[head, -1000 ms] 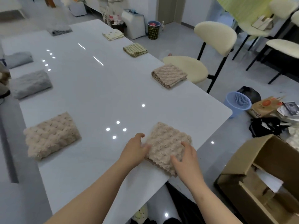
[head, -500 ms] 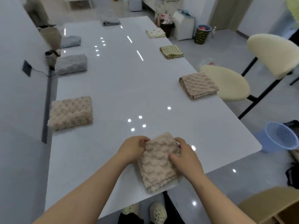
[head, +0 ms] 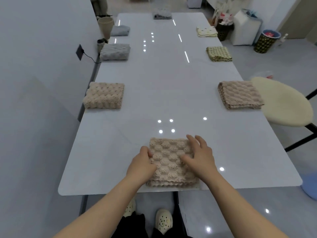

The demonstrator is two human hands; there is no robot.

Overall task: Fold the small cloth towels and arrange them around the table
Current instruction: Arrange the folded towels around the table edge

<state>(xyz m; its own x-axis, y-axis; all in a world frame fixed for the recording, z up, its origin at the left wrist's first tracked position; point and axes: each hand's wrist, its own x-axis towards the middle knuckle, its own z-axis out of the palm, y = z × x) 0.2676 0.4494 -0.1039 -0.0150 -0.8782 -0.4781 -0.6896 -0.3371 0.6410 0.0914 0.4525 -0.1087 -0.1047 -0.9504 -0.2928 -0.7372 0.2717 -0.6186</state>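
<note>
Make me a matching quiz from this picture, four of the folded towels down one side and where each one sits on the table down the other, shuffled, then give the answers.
Towels
1. green checked towel
2. pale yellow towel
3. dark grey towel
4. beige towel under both hands

Places
A. middle of the far end
B. near end, at the person's edge
C. right side, farthest along
D. right side, second from the far end

Pairs: 1-D, 2-C, 3-A, 4-B
</note>
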